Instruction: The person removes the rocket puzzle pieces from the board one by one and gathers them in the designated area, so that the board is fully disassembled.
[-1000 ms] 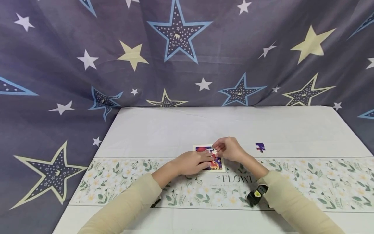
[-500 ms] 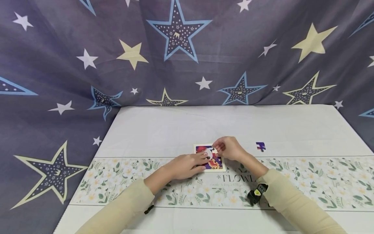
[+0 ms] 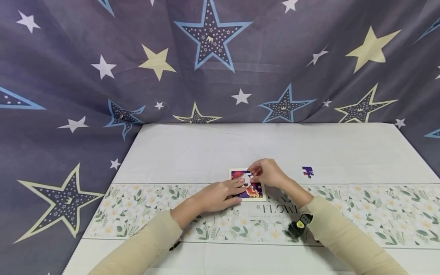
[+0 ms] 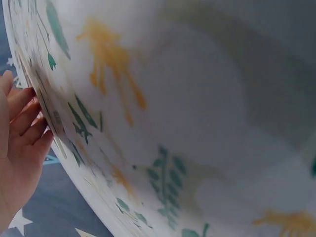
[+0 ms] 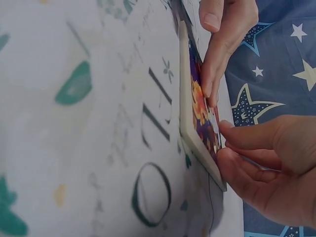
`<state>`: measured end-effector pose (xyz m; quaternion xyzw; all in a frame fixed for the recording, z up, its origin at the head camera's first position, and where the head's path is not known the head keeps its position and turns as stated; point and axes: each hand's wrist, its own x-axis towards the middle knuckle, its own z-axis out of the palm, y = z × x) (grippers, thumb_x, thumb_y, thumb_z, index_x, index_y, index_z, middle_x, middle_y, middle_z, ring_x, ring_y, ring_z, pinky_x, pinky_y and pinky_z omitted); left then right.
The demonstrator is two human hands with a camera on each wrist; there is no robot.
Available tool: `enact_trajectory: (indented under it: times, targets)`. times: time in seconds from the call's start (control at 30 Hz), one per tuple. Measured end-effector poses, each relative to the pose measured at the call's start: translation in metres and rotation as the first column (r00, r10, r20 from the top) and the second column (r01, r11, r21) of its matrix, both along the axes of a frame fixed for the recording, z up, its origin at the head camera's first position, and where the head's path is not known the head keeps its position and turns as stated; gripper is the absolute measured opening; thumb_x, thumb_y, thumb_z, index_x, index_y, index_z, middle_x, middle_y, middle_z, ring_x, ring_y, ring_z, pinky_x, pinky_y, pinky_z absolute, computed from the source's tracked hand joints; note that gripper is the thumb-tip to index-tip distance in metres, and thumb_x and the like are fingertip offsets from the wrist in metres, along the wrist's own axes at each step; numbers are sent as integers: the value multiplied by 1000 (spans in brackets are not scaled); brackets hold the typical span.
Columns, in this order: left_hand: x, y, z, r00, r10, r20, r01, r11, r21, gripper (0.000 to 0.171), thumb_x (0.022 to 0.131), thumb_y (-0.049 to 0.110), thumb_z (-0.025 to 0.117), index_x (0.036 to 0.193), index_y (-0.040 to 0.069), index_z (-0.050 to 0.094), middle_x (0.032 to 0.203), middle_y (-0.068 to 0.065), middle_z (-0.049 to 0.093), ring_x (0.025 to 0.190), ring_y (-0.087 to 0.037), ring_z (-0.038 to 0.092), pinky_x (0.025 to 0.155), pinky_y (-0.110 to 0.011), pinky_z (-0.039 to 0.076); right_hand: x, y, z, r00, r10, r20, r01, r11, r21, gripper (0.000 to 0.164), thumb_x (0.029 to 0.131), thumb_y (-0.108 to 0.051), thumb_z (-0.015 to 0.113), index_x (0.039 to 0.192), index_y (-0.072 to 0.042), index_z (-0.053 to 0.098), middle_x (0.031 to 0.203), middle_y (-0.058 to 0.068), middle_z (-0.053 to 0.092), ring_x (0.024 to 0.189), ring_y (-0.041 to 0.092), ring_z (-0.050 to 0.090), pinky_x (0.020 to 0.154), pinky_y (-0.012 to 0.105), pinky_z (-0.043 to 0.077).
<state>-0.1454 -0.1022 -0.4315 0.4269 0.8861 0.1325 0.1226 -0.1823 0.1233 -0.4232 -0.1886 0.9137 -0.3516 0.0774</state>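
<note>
A small jigsaw puzzle (image 3: pixel 253 193) with a cream border lies flat on the table, its picture a white-faced character on purple. My left hand (image 3: pixel 220 194) rests on its left part with extended fingers; the left wrist view catches this hand (image 4: pixel 24 133) only at its edge. At the upper right of the puzzle, thumb and forefinger of my right hand (image 3: pixel 269 173) pinch a puzzle piece, which the fingers mostly hide. Seen from the right wrist, the right hand (image 5: pixel 276 168) is bent at the board's corner, against the picture. A loose purple puzzle piece (image 3: pixel 308 172) lies to the right.
The white tablecloth (image 3: pixel 192 152) has a floral band (image 3: pixel 364 214) with printed lettering across it. A dark curtain (image 3: pixel 185 88) with stars hangs behind and beside the table. Black straps with a device (image 3: pixel 300 226) sit at the right wrist.
My left hand has drawn back a little to the left, uncovering more of the white face. The right fingers have shifted slightly left over the white gap at the upper right.
</note>
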Motion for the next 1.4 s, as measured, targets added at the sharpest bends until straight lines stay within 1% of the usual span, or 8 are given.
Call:
enact_trajectory:
  times: [0.1,0.3,0.63,0.8,1.07,1.23,1.4]
  targets:
    - [-1,1,2,1000,-2,7,2,1000,-7,50,101,44,44,144,18,45,157,0,33,146,-18,32,117,-38,36,-1,0,0,1000,-6,11,6,1000,3,26,78,-5,78,102,3,72,89,13,73,76,14,67,72,27,59]
    - [-1,1,5,1000,-2,24,2,1000,-8,49,101,43,43,143,18,46,156,-1,35,146,-18,31,118,-38,34,-4,1,0,998,-25,60,26,1000,-16,29,78,-6,78,105,3,71,91,14,73,78,17,68,74,28,59]
    - [-3,1,4,999,-11,34,11,1000,1,49,101,42,44,143,17,47,155,-2,35,146,-19,32,118,-38,34,-7,2,1,991,-48,125,53,998,-34,29,79,-4,76,107,4,71,90,14,73,76,16,67,71,27,58]
    - [-3,2,5,999,-14,41,14,1000,2,49,102,42,43,143,16,47,155,-2,35,146,-19,32,117,-38,35,-8,1,1,991,-50,123,54,998,-30,27,80,-3,74,106,3,71,89,13,74,74,13,66,68,24,56]
    - [-4,3,6,999,-17,38,18,1000,-8,48,102,41,43,143,17,47,155,-2,36,146,-19,32,118,-39,34,-7,2,0,992,-66,107,72,996,-46,24,81,-4,74,104,2,73,88,13,74,72,13,65,64,20,52]
    - [-4,4,6,999,-24,42,24,1000,-9,48,102,41,43,143,17,47,155,-2,37,146,-19,32,117,-39,34,-7,4,-1,993,-73,93,77,996,-46,22,81,-5,74,102,0,73,87,12,73,73,14,64,65,21,52]
    - [-4,3,5,999,-24,44,24,1000,-15,49,102,42,43,143,17,46,155,-1,36,146,-19,31,118,-39,34,-8,3,-1,991,-81,104,87,995,-49,21,81,-5,74,101,-1,73,90,12,74,75,16,66,69,26,55]
